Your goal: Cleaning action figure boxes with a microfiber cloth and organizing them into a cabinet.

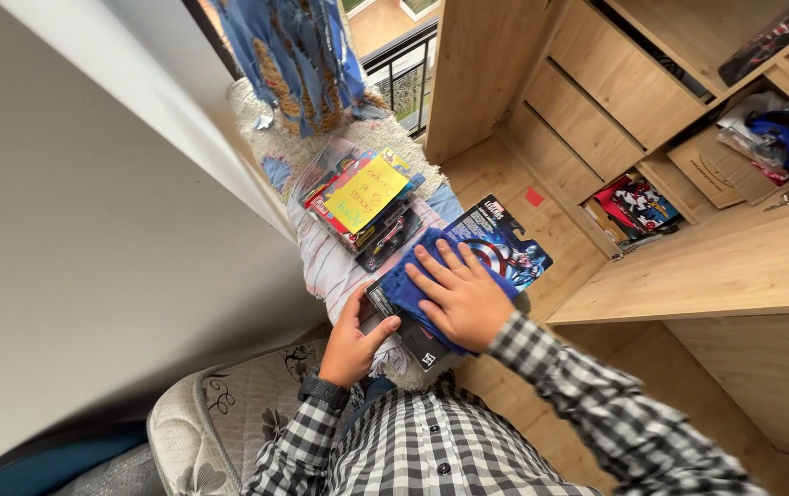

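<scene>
I see the right hand [461,296] lying flat, fingers spread, pressing a blue cloth [413,287] onto a dark boxed toy package [495,246] at centre frame. The left hand [350,347], at 7 o'clock of the package, pinches its near edge. A yellow-topped stack of carded toys [366,197] lies at 11 o'clock.

A narrow striped cloth-covered surface [325,266] carries a stack of toy packages [367,207] topped by a yellow sheet [367,191]; nearer, a dark boxed toy [505,243] lies flat on it.

Right hand [461,296] flat, fingers spread; left hand [350,344] gripping.
</scene>
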